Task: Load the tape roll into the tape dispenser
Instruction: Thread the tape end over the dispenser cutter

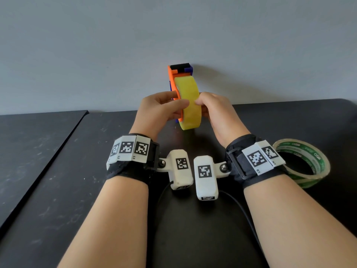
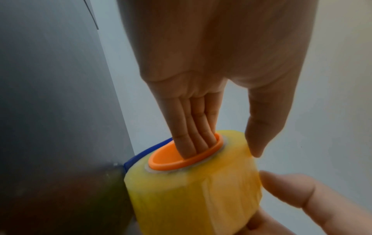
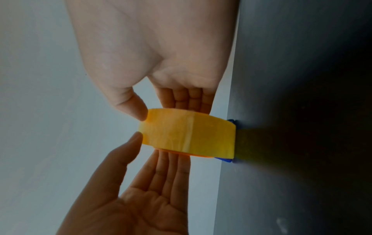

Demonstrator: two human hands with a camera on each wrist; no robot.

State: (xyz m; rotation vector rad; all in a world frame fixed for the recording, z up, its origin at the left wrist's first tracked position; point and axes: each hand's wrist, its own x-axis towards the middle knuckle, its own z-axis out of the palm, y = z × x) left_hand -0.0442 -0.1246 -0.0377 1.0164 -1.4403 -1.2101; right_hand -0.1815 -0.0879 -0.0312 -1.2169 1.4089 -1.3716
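1. The left hand (image 1: 163,108) holds the tape dispenser (image 1: 174,78): its fingers (image 2: 193,139) reach into the orange hub (image 2: 161,163), thumb against the roll's rim.
2. The right hand (image 1: 214,111) clasps the yellow tape roll (image 1: 190,102) from the other side, thumb on the rim and fingers behind its far face.
3. The roll sits around the hub, standing on edge, its lower edge touching the black table (image 1: 58,190).
4. A green-printed tape roll (image 1: 307,163) lies flat by the right wrist.
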